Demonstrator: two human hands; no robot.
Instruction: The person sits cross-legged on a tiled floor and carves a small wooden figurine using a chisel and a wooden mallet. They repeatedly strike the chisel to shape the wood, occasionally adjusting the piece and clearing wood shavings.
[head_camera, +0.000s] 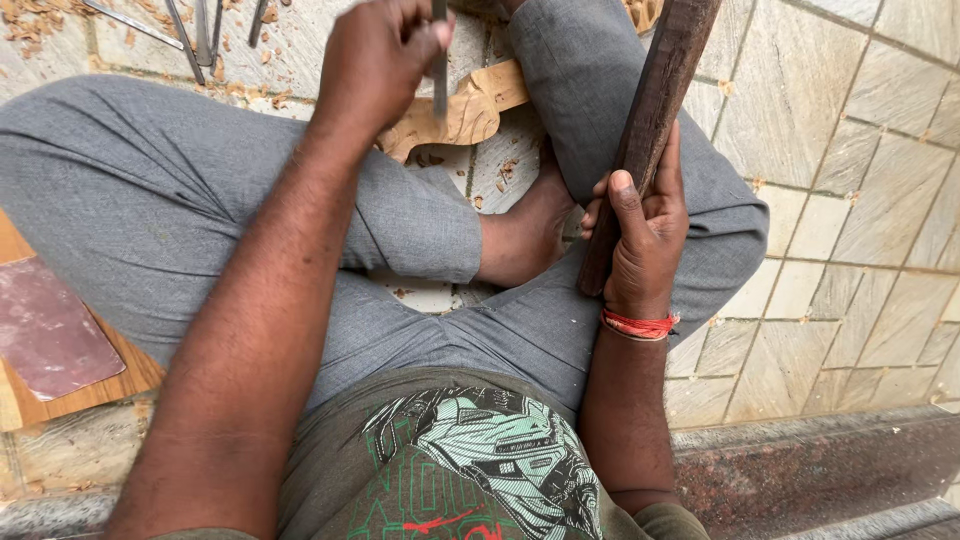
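Note:
I sit cross-legged on a tiled floor in grey trousers. My left hand (378, 55) is closed around a thin metal chisel (440, 75) held upright, its tip on a pale carved wooden piece (470, 110) lying between my legs. My right hand (640, 235) grips a long dark wooden bar (655, 110) that slants up past the frame's top; a red thread circles that wrist. The carving's far end is hidden behind my left hand and knee.
Several metal tools (195, 30) and wood chips (35, 20) lie on the floor at top left. A wooden board with a reddish sheet (45, 335) sits at the left. A dark stone step (820, 470) runs along the bottom right.

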